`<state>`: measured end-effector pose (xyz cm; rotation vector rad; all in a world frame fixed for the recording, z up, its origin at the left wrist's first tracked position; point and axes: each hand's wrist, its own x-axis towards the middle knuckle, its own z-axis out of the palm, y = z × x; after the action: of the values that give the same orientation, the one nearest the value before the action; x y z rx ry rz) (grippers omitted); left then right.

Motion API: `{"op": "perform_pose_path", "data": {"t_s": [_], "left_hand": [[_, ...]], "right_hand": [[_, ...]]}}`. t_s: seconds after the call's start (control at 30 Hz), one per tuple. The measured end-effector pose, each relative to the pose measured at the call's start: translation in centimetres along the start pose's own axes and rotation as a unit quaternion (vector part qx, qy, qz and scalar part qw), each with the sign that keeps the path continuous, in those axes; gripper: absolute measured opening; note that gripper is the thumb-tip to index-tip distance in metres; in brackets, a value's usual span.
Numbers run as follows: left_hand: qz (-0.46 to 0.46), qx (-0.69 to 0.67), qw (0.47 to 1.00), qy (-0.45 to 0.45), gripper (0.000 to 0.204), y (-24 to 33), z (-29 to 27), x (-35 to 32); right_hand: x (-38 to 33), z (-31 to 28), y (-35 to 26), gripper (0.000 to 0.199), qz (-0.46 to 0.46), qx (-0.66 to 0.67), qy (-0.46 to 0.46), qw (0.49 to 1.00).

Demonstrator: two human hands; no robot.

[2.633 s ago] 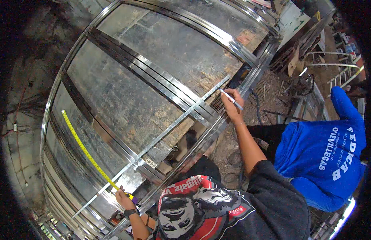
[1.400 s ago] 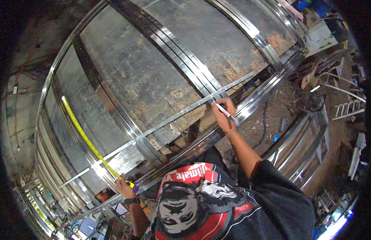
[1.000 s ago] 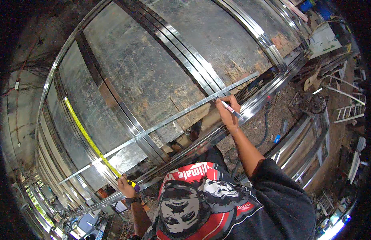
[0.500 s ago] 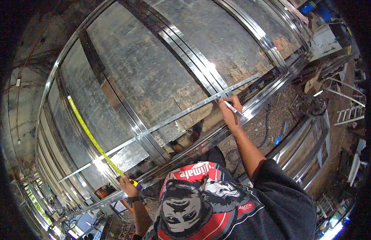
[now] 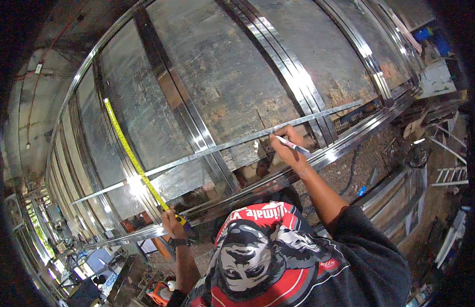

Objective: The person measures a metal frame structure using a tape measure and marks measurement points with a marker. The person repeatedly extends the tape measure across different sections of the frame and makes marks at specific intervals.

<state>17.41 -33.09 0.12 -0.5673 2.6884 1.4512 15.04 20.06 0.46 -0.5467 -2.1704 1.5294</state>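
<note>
— Moved leftward along the long metal strip [image 5: 237, 141] since the earlier frame, with white marker [image 5: 293, 145] in right hand [image 5: 290, 153]; now to the left of the wide middle rail [image 5: 293, 77].

— And in left hand [image 5: 171, 224]?

— Clasped around the tape measure [image 5: 184, 223], near the lower edge rail [image 5: 140, 235], with yellow blade [image 5: 126, 147] drawn out and crossing over the strip.

— And how gripped on the right?

— Pinched on the marker, as for writing, with tip just beside the strip.

— How to expect the handling?

— For the tape measure: probably compact and firm, best held by its case. For the blade: light, springy, likely easy to buckle. For the strip: presumably stiff along its flat, rather slippery; better pressed down near a rail. For the marker: light, best taken by the barrel.
</note>
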Motion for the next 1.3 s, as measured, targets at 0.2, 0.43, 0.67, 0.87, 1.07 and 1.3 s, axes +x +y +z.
{"op": "perform_pose_path", "data": {"t_s": [0.2,0.43,0.67,0.87,1.07,1.3], "left_hand": [[0.000,0.048,0.998,0.037,0.032,1.2,-1.2,-1.1],[0.015,-0.076,0.994,0.071,0.033,-2.0,-1.7,-1.2],[0.017,-0.031,0.998,0.053,0.038,-0.3,-1.8,-1.3],[0.023,-0.029,0.998,0.057,0.039,-1.1,-2.0,-1.4],[0.043,-0.020,0.998,0.045,0.036,0.0,-2.1,-1.6],[-0.007,-0.071,0.996,0.050,0.035,-0.7,-2.1,-1.5]], "right_hand": [[-0.2,1.6,0.9,0.019,-0.061,-0.022,-0.003,0.998],[-0.3,2.0,0.7,0.018,-0.066,-0.016,-0.011,0.998],[-0.3,2.1,0.8,0.019,-0.082,-0.043,-0.013,0.996],[-0.1,1.9,0.6,0.020,-0.096,-0.043,-0.022,0.994],[-0.3,2.0,1.0,0.020,-0.079,-0.014,-0.024,0.996],[-0.9,2.1,-1.4,0.020,0.048,0.033,-0.015,0.998]]}}
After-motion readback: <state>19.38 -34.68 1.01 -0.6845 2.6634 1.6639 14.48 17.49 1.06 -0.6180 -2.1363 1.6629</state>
